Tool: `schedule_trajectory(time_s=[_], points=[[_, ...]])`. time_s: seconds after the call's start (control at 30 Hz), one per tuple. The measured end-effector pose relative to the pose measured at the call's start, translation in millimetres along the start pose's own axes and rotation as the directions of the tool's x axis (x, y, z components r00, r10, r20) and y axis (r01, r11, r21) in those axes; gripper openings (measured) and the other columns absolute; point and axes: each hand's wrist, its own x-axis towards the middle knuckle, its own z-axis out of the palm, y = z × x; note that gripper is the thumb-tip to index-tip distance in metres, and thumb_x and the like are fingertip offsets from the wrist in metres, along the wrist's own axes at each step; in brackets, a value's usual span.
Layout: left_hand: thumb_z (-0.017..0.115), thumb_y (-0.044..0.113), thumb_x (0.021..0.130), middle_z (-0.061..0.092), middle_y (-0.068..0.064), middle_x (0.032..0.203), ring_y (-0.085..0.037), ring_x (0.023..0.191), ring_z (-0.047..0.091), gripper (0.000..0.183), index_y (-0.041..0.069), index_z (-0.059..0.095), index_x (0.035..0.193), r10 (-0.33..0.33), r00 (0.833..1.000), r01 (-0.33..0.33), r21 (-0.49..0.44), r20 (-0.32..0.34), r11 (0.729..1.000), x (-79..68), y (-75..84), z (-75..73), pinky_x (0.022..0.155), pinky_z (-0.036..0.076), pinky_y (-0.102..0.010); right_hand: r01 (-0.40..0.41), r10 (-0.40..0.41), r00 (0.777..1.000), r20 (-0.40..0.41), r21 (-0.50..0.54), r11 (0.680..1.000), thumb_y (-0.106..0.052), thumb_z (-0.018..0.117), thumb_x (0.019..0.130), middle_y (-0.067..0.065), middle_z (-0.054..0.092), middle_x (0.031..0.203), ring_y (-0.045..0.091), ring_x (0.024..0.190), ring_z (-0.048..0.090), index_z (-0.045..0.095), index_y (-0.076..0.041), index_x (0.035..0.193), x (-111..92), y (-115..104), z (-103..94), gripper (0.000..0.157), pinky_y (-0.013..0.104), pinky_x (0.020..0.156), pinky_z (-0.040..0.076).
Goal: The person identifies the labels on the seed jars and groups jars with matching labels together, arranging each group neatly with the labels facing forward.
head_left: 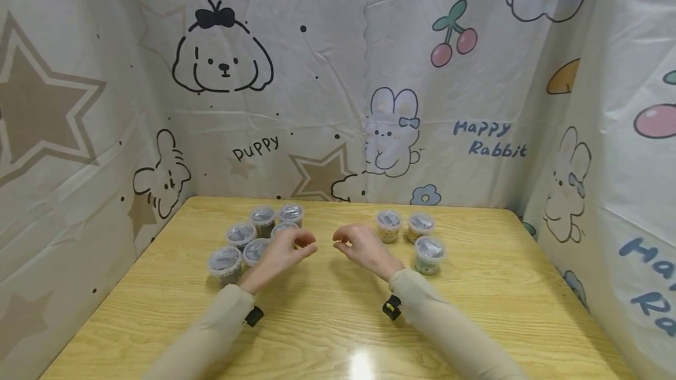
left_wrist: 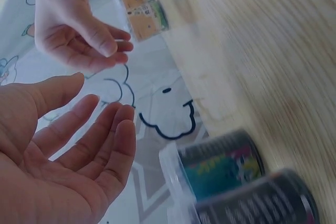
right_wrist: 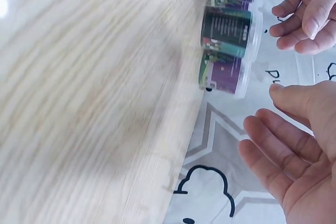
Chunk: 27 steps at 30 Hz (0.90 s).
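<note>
My left hand [head_left: 287,251] hovers over the table beside the left group of small lidded tubs, its fingers loosely bent and holding nothing. Facing it across a small gap is my right hand [head_left: 367,250], also holding nothing, just left of the other tubs. In the left group, a front tub [head_left: 225,263] and a back tub [head_left: 291,213] have clear lids and dark labels; my left hand partly hides some of the group. To the right stand a tub [head_left: 389,225], an orange-labelled tub [head_left: 421,226] and a greenish tub [head_left: 429,254].
The wooden table [head_left: 327,321] reaches back to a white cartoon-print curtain [head_left: 317,104], which also hangs along both sides. Each sleeve has a dark wrist device, such as the right wrist camera [head_left: 392,307].
</note>
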Motion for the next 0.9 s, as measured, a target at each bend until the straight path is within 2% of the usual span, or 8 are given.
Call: schedule_trajectory(time_s=[0.1, 0.23, 0.4, 0.57, 0.73, 0.9], points=[[0.066, 0.019, 0.084, 0.065, 0.002, 0.087, -0.009, 0.077, 0.059, 0.01, 0.013, 0.067, 0.091, -0.014, 0.999, 0.015, 0.015, -0.028, 1.0, -6.3, -3.1, -7.8, 0.068, 0.051, -0.027, 0.008, -0.008, 1.0, 0.014, 0.004, 1.0, -0.019, 0.066, 0.084, -0.007, 0.066, 0.087, 0.005, 0.077, 0.06, 0.069, -0.014, 0.091, 1.5, -4.9, 2.6, 0.01, 0.022, 0.067, 0.049], [0.066, 0.02, 0.084, 0.066, -0.002, 0.093, -0.013, 0.083, 0.061, 0.013, 0.013, 0.068, 0.095, 0.007, 0.999, -0.005, 0.025, -0.046, 1.0, -14.4, -9.0, -19.5, 0.071, 0.052, -0.03, 0.026, -0.026, 0.999, 0.036, 0.011, 1.0, -0.021, 0.065, 0.084, -0.007, 0.066, 0.088, 0.003, 0.077, 0.059, 0.069, -0.014, 0.092, 4.7, -13.4, 5.2, 0.011, 0.021, 0.069, 0.049], [0.067, 0.021, 0.083, 0.066, 0.0, 0.096, -0.017, 0.087, 0.061, 0.019, 0.011, 0.068, 0.099, -0.011, 1.0, 0.012, 0.037, -0.013, 0.999, -23.8, -15.6, -33.7, 0.074, 0.05, -0.036, 0.062, -0.063, 0.997, 0.05, 0.013, 0.998, -0.021, 0.065, 0.085, -0.007, 0.066, 0.089, 0.002, 0.078, 0.058, 0.069, -0.016, 0.093, 8.6, -23.3, 9.0, 0.011, 0.018, 0.07, 0.048], [0.067, 0.02, 0.083, 0.066, -0.002, 0.096, -0.021, 0.091, 0.06, 0.02, 0.009, 0.068, 0.1, -0.027, 0.999, 0.026, 0.049, 0.022, 0.998, -32.5, -22.7, -42.2, 0.076, 0.049, -0.037, 0.086, -0.085, 0.993, 0.076, -0.007, 0.996, -0.021, 0.065, 0.085, -0.008, 0.066, 0.089, 0.001, 0.079, 0.058, 0.069, -0.016, 0.094, 12.6, -34.2, 15.6, 0.011, 0.017, 0.07, 0.048], [0.066, 0.021, 0.083, 0.065, -0.005, 0.1, -0.024, 0.091, 0.058, 0.023, 0.009, 0.067, 0.102, -0.021, 0.999, 0.017, 0.092, 0.041, 0.996, -39.5, -29.6, -55.5, 0.073, 0.049, -0.038, 0.138, -0.136, 0.988, 0.072, -0.02, 0.99, -0.021, 0.065, 0.084, -0.008, 0.066, 0.086, 0.002, 0.077, 0.059, 0.069, -0.015, 0.092, 18.3, -45.1, 22.3, 0.01, 0.016, 0.069, 0.047], [0.068, 0.022, 0.082, 0.064, -0.005, 0.095, -0.022, 0.087, 0.058, 0.022, 0.008, 0.068, 0.099, -0.033, 0.998, 0.025, 0.161, 0.05, 0.987, -42.3, -40.0, -70.2, 0.07, 0.049, -0.035, 0.168, -0.168, 0.983, 0.078, 0.007, 0.986, -0.018, 0.065, 0.084, -0.008, 0.067, 0.086, 0.005, 0.077, 0.06, 0.07, -0.014, 0.092, 25.1, -55.9, 28.3, 0.01, 0.015, 0.069, 0.046]])
